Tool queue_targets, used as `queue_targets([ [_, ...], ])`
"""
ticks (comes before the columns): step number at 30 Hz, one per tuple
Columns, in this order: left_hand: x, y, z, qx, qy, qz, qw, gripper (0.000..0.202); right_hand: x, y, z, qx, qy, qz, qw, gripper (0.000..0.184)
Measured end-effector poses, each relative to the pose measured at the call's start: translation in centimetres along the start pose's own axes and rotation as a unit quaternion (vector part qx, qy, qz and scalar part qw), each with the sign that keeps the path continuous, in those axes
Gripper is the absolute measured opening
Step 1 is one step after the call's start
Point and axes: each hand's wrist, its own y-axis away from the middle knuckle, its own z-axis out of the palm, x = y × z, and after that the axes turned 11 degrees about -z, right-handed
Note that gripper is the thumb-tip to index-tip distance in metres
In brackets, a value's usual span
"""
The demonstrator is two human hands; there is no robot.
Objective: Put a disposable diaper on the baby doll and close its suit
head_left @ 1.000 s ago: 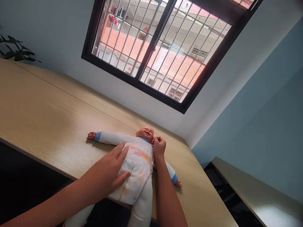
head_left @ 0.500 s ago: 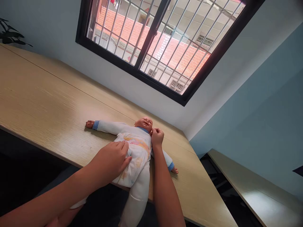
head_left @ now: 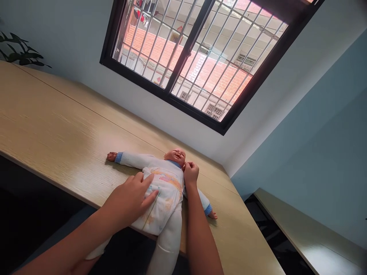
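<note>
A baby doll lies on its back with its arms spread, in a white top with blue collar and cuffs. Around its middle is a white diaper with an orange and pink printed band. My left hand rests on the diaper's left side, index finger and thumb apart, its other fingers partly curled. Beside the doll's neck and shoulder, my right hand is closed in a pinch; whatever its fingertips hold is hidden. The doll's legs hang over the near table edge.
The wooden table runs beneath a barred window. Another table stands at the right, past a dark gap. Leaves of a plant show at the far left.
My left hand's index finger and thumb have spread apart over the diaper. My right hand keeps its pinch beside the doll's neck. The camera view has tilted slightly up.
</note>
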Motion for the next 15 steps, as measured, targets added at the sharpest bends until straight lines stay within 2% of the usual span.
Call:
queue_targets([
  [4, 0.0, -0.4, -0.8, -0.032, 0.009, 0.002, 0.999, 0.046, 0.2, 0.0, 0.1, -0.005, 0.005, -0.002, 1.000, 0.018],
  [8, -0.4, 0.1, -0.7, -0.028, 0.009, -0.002, 1.000, 0.046, 0.1, 0.0, 0.0, -0.007, 0.019, -0.008, 1.000, 0.018],
  [15, -1.8, 4.0, 1.7, 0.093, 0.050, -0.012, 0.994, 0.050, 0.1, 0.1, -0.3, -0.024, 0.071, -0.060, 0.995, 0.019],
])
